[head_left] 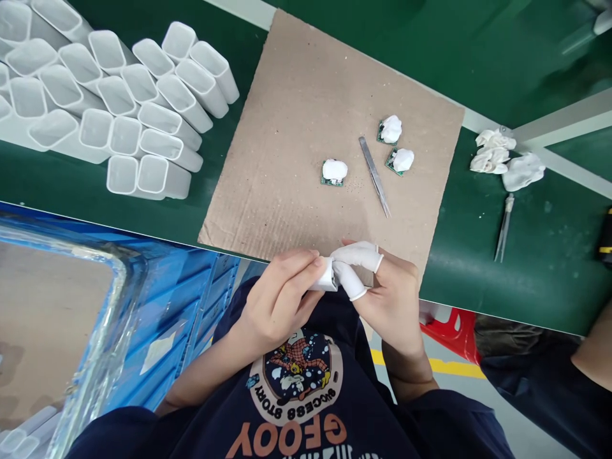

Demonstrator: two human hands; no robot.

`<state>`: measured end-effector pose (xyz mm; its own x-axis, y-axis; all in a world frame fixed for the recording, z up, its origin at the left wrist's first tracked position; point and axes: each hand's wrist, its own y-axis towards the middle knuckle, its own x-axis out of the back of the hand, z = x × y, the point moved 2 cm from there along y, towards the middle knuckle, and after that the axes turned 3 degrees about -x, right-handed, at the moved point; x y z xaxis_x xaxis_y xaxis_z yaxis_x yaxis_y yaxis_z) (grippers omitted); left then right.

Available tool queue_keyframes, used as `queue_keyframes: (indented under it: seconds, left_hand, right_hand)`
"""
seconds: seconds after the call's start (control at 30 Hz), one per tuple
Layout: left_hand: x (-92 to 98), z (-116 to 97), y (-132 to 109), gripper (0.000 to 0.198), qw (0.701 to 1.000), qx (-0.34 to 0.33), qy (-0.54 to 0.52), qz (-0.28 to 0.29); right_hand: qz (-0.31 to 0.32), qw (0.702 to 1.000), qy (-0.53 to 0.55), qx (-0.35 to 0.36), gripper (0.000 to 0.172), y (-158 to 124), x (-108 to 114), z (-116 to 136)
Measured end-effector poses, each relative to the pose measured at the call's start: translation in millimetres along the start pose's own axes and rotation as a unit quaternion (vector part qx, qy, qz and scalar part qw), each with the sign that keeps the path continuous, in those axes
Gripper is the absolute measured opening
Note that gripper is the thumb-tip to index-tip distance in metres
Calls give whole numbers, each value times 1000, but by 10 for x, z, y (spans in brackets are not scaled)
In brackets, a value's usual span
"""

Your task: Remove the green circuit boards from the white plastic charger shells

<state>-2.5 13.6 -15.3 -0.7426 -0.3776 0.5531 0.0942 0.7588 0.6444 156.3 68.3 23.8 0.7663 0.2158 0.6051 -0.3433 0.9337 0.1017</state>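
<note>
My left hand (280, 296) is wrapped round a white plastic housing (326, 278), a short part of which shows past the fingers. Its open end faces right. White finger cots cover the thumb and index finger of my right hand (377, 274), pinched together at that opening. What lies between those fingertips is hidden. Beyond my hands, on a cardboard sheet (287, 140), is a small green circuit board topped by a white lump (335, 171). Two more such boards, an upper one (390, 130) and a lower one (400, 160), lie farther right, beside metal tweezers (374, 176).
Many white housings (125, 134) are stacked at left on the green table (210, 175). Crumpled white finger cots (492, 153) and another pair of tweezers (504, 229) lie at right. A blue crate (157, 338) is below left. Another person's arm (595, 347) and a red stool (452, 331) show at right.
</note>
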Motion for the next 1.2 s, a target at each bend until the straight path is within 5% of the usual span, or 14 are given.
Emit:
queue_keyframes:
  seconds: [0.3,0.47,0.6,0.7,0.8,0.9,1.07,1.2]
  left_hand:
    - [18,41,-38,53,999,-10,-23,24]
    - [33,88,-51,53,984,70,-164,28]
    - [7,110,-73,60,957,98,-273,-24]
    - [8,116,-28,60,957,86,-271,-52]
    - [34,113,38,51,968,59,-234,-67]
    - [52,107,66,42,976,38,-199,-75]
    - [45,67,59,27,979,40,-188,-67]
    - [77,-4,93,38,976,52,-197,-73]
  right_hand:
    - [10,1000,9,13,20,37,-21,9]
    - [6,994,107,18,20,66,99,22]
    - [-110,971,208,30,13,49,211,-17]
    - [-168,947,271,46,28,-13,203,-85]
    - [-153,960,227,59,29,-98,143,-94]
    - [-96,976,106,167,23,-207,78,40]
    - [-37,964,-48,260,22,-337,-50,163]
    - [-78,975,56,202,32,-317,-112,0]
